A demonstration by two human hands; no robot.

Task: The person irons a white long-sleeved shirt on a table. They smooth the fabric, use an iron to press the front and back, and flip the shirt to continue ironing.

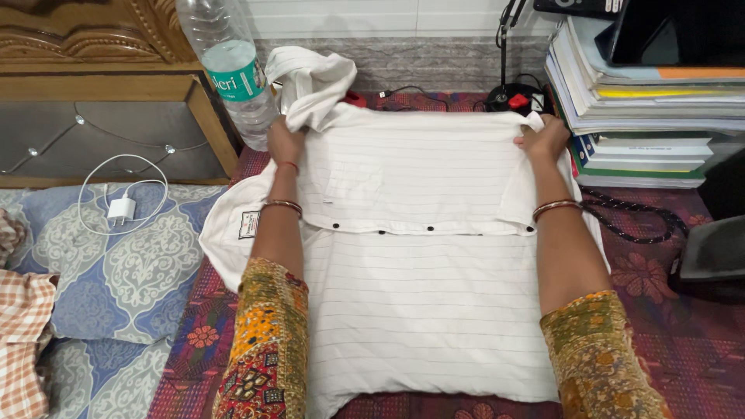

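Shirt [419,264] white, thin dark stripes, spread flat; left hand [285,140], right hand [545,140] each pinching far edge.

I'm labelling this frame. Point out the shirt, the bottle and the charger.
shirt [419,310]: head view, striped lower panel.
bottle [237,77]: head view, green label.
charger [121,209]: head view, white plug body.

patterned orange-and-olive sleeves [260,341], metal bangles [281,205] on both wrists, red thread on left wrist
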